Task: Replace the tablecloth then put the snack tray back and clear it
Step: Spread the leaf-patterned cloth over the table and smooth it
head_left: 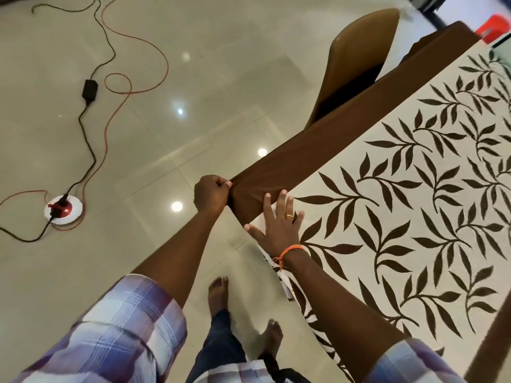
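A cream tablecloth (387,205) with a dark brown leaf print and a plain brown border (318,145) covers the table on the right. My left hand (211,193) pinches the brown border at the near corner and pulls it outward past the table edge. Beside it, my right hand (278,218) lies flat with spread fingers on the corner of the cloth, holding nothing. A ring and an orange wrist thread show on that hand. No snack tray is in view.
A brown chair (356,59) stands tucked against the table's far side. On the glossy tiled floor at left lie a round white-and-red socket (63,210), a black adapter (90,88) and red and black cables. My bare feet stand near the table corner.
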